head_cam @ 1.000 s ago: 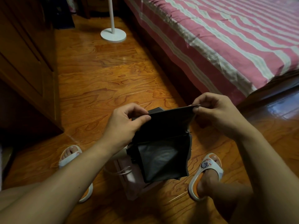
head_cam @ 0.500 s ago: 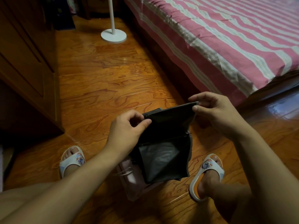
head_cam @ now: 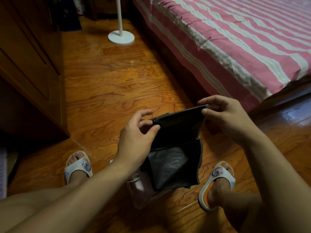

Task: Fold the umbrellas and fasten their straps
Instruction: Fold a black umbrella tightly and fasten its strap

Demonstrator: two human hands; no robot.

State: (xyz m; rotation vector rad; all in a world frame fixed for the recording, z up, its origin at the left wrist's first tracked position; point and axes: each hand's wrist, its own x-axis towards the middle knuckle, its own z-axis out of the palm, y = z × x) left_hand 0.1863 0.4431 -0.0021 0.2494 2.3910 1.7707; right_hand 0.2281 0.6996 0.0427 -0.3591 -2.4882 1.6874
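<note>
A black umbrella [head_cam: 175, 153] hangs collapsed between my knees, its dark canopy folds drooping toward the floor. My right hand [head_cam: 223, 115] pinches the upper right corner of the top fabric flap between thumb and fingers. My left hand [head_cam: 136, 133] is at the flap's left end, thumb against the fabric and fingers curled just above its corner. The flap is stretched taut between both hands. A pale pink umbrella [head_cam: 139, 187] lies on the floor beneath the black one, mostly hidden by it.
I sit over a glossy wooden floor [head_cam: 107, 84], feet in white slippers [head_cam: 79, 167] on either side. A bed with a pink-striped sheet [head_cam: 235, 39] fills the right. A white lamp stand base [head_cam: 121, 37] is ahead, and a wooden cabinet [head_cam: 28, 64] stands at left.
My left hand has loosened on the flap's left corner, its fingers lifting slightly. The right hand keeps its pinch, and the flap sits a little flatter and lower.
</note>
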